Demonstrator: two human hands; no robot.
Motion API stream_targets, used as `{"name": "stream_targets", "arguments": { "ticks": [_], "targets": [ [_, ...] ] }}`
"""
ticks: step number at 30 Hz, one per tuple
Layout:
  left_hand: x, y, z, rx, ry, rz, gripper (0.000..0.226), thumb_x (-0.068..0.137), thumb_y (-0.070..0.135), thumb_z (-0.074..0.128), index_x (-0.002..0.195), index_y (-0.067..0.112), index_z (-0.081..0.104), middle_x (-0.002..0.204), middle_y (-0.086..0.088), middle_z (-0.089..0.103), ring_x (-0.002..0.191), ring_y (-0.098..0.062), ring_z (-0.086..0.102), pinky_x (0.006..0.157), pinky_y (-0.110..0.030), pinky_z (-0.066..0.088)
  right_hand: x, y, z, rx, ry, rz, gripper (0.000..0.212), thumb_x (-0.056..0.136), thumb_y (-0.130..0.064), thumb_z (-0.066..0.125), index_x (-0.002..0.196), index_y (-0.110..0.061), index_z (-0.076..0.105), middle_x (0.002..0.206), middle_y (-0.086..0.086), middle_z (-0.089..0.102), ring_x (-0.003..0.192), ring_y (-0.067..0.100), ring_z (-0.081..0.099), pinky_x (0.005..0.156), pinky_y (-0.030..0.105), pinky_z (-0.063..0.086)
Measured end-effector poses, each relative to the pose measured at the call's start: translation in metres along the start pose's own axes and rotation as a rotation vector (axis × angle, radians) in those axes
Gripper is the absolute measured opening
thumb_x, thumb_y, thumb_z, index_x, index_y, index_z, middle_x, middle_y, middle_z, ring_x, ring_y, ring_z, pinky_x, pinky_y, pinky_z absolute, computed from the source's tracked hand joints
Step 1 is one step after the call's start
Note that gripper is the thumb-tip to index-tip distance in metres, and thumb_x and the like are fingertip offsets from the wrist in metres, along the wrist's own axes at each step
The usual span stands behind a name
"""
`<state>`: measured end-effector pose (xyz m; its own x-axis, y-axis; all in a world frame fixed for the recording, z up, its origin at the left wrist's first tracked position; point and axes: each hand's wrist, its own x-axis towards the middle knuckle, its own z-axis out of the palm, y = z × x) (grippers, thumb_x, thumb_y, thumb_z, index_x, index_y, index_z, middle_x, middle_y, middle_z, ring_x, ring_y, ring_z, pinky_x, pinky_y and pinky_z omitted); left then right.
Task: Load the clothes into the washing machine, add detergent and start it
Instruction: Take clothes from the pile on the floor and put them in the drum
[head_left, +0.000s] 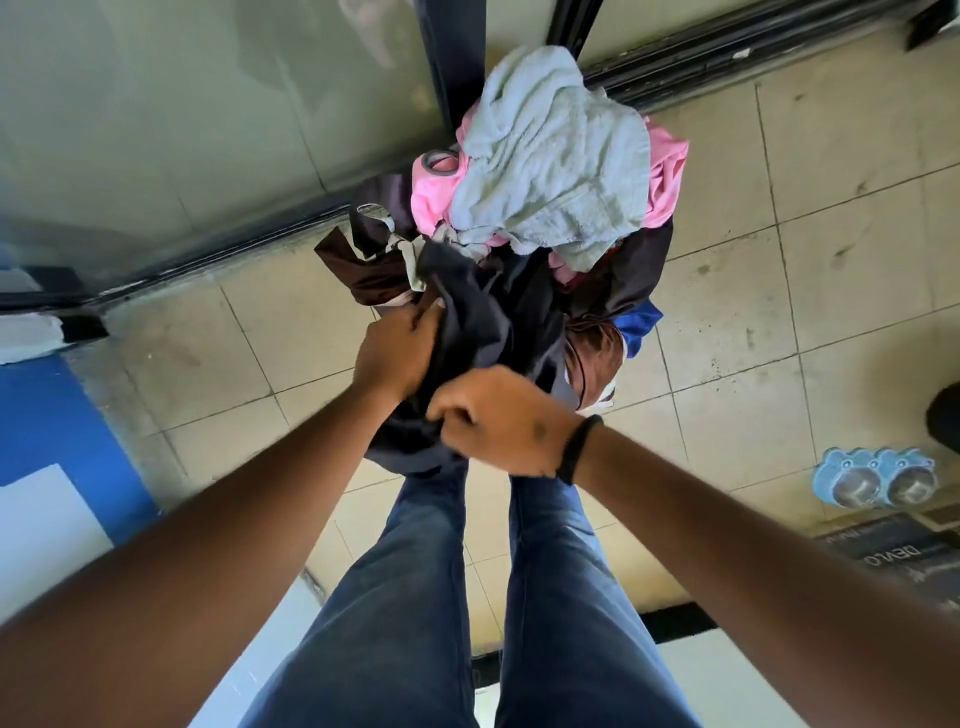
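Both hands are buried in the near edge of a heap of clothes (524, 218) that stands on the tiled floor (841, 218) in the upper middle of the frame, just beyond the person's jeans-clad legs (415, 597). The left hand (397, 351), at centre left, has its fingers curled into a dark garment (478, 332) at the front of the heap, gripping a fold of it; the right hand (498, 421), just below and to the right with a black band (579, 449) on its wrist, pinches the lower hem of the same dark cloth between curled fingers and thumb. So the garment lies directly ahead of both hands, running from the lower centre up toward the heap, with its far end tucked under a pale blue towel (550, 150) and pink clothing (436, 197) that sit on top, toward the upper edge. Brown fabric (369, 265) spills out to the left of the pile. The right hand is the nearer to the body, the left the deeper in. No washing machine can be clearly made out here, so which way the load must be carried cannot be told. At the right edge a blue double bowl (872, 475) sits on the floor, well apart from the heap
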<state>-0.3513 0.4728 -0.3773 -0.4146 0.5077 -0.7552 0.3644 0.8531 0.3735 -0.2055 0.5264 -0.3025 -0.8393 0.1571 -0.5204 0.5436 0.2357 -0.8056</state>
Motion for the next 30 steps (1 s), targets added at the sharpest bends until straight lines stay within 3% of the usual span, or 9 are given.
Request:
{"name": "stream_targets", "arguments": {
  "ticks": [4, 6, 8, 10, 13, 20, 23, 27, 30],
  "targets": [
    [0.017, 0.016, 0.005, -0.46, -0.12, -0.201, 0.044, 0.095, 0.056, 0.056, 0.095, 0.015, 0.07, 0.09, -0.005, 0.07, 0.081, -0.018, 0.066, 0.063, -0.015, 0.049, -0.008, -0.035, 0.001, 0.07, -0.366, -0.069, 0.018, 0.078, -0.007, 0.047, 0.061, -0.003, 0.045, 0.056, 0.007, 0.041, 0.052, 0.016, 0.033, 0.056, 0.039, 0.042],
    [0.019, 0.019, 0.007, -0.694, -0.181, -0.187, 0.05, 0.095, 0.051, 0.059, 0.13, 0.015, 0.063, 0.128, -0.001, 0.066, 0.117, -0.015, 0.063, 0.095, -0.017, 0.048, -0.013, -0.048, -0.004, 0.084, -0.428, -0.073, 0.023, 0.076, -0.005, 0.047, 0.057, -0.008, 0.036, 0.055, 0.006, 0.031, 0.052, 0.017, 0.024, 0.051, 0.037, 0.031],
    [0.02, 0.019, 0.016, -0.64, -0.262, -0.144, 0.053, 0.092, 0.049, 0.066, 0.137, 0.022, 0.057, 0.132, -0.001, 0.063, 0.12, -0.012, 0.06, 0.102, -0.015, 0.043, -0.017, -0.058, -0.012, 0.079, -0.448, -0.076, 0.024, 0.076, -0.006, 0.049, 0.056, -0.01, 0.037, 0.054, 0.005, 0.032, 0.052, 0.018, 0.025, 0.051, 0.036, 0.031],
    [0.011, 0.03, 0.013, -0.245, -0.364, -0.089, 0.02, 0.091, 0.037, 0.071, 0.091, 0.019, 0.064, 0.089, -0.009, 0.065, 0.089, -0.017, 0.062, 0.073, -0.005, 0.042, -0.021, -0.068, -0.023, 0.08, -0.472, -0.056, 0.023, 0.078, -0.009, 0.052, 0.057, -0.008, 0.044, 0.053, 0.006, 0.037, 0.05, 0.017, 0.03, 0.051, 0.034, 0.036],
    [-0.014, 0.038, 0.001, -0.045, -0.32, 0.137, 0.029, 0.094, 0.023, 0.064, 0.083, -0.004, 0.07, 0.089, -0.023, 0.067, 0.097, -0.029, 0.064, 0.082, -0.032, 0.046, -0.033, -0.088, -0.041, 0.051, -0.452, -0.045, 0.022, 0.078, -0.009, 0.056, 0.059, -0.002, 0.051, 0.055, 0.011, 0.046, 0.049, 0.013, 0.034, 0.051, 0.032, 0.04],
    [-0.17, 0.07, -0.084, -0.369, 0.199, 0.366, 0.03, 0.098, 0.034, 0.042, 0.109, 0.012, 0.059, 0.093, -0.004, 0.067, 0.085, -0.02, 0.061, 0.074, -0.034, 0.047, -0.088, -0.158, -0.05, 0.045, -0.132, 0.097, 0.02, 0.081, -0.015, 0.056, 0.072, -0.002, 0.067, 0.067, 0.011, 0.065, 0.062, 0.028, 0.058, 0.063, 0.04, 0.054],
    [-0.22, 0.084, -0.135, -0.421, 0.305, 0.469, 0.025, 0.099, 0.029, 0.045, 0.107, 0.012, 0.061, 0.085, 0.005, 0.065, 0.078, -0.004, 0.059, 0.072, -0.018, 0.045, -0.106, -0.191, -0.07, 0.041, 0.062, 0.151, 0.022, 0.083, -0.012, 0.06, 0.098, -0.014, 0.077, 0.081, -0.007, 0.07, 0.077, 0.007, 0.063, 0.078, 0.016, 0.051],
    [-0.278, 0.106, -0.179, -0.398, 0.435, 0.636, 0.022, 0.099, 0.023, 0.051, 0.11, 0.011, 0.066, 0.096, 0.008, 0.069, 0.086, 0.003, 0.06, 0.078, -0.006, 0.04, -0.117, -0.232, -0.107, -0.045, 0.487, 0.032, 0.018, 0.075, -0.016, 0.066, 0.092, -0.014, 0.071, 0.091, 0.0, 0.07, 0.086, 0.016, 0.065, 0.08, 0.029, 0.052],
    [-0.312, 0.125, -0.194, -0.361, 0.493, 0.717, 0.016, 0.101, 0.02, 0.053, 0.11, 0.015, 0.066, 0.094, 0.022, 0.064, 0.087, 0.013, 0.058, 0.078, -0.005, 0.04, -0.126, -0.266, -0.128, -0.206, 0.632, -0.183, 0.036, 0.074, -0.019, 0.071, 0.106, -0.009, 0.06, 0.094, 0.0, 0.056, 0.086, 0.005, 0.048, 0.076, 0.001, 0.035]
  ]
}}
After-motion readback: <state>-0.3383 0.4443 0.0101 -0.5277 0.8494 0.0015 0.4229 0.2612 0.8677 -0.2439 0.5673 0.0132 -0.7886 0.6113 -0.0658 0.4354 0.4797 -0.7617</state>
